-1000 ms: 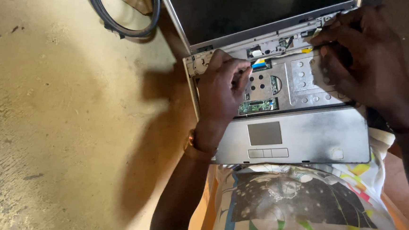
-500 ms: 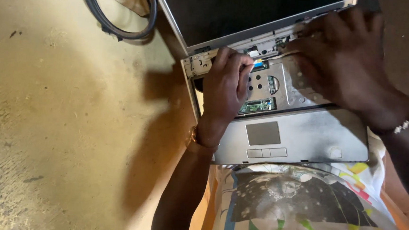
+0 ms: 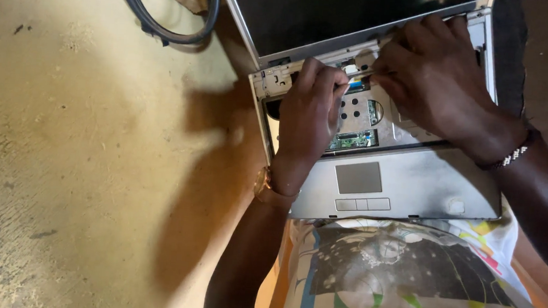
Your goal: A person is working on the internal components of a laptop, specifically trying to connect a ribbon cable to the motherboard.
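A silver laptop point(image 3: 412, 181) lies open on my lap with its keyboard off, so the metal tray and a green circuit board point(image 3: 351, 141) show. My left hand point(image 3: 311, 115) is curled down on the exposed bay. Its fingertips press beside a small blue ribbon cable point(image 3: 358, 85). My right hand point(image 3: 436, 88) reaches over the upper right of the bay and pinches a thin pale strip point(image 3: 355, 69) just below the dark screen point(image 3: 333, 18). The two hands' fingertips nearly meet there. The right hand hides the right part of the bay.
A loop of black cable point(image 3: 168, 20) lies on the sandy concrete floor point(image 3: 83, 161) left of the screen. The grey touchpad point(image 3: 358, 177) sits on the palm rest near my patterned shirt point(image 3: 393, 275). A watch is on my left wrist and a beaded band on my right.
My right hand has slid left and up from the right side of the bay to the strip under the screen. My left hand has stayed in place.
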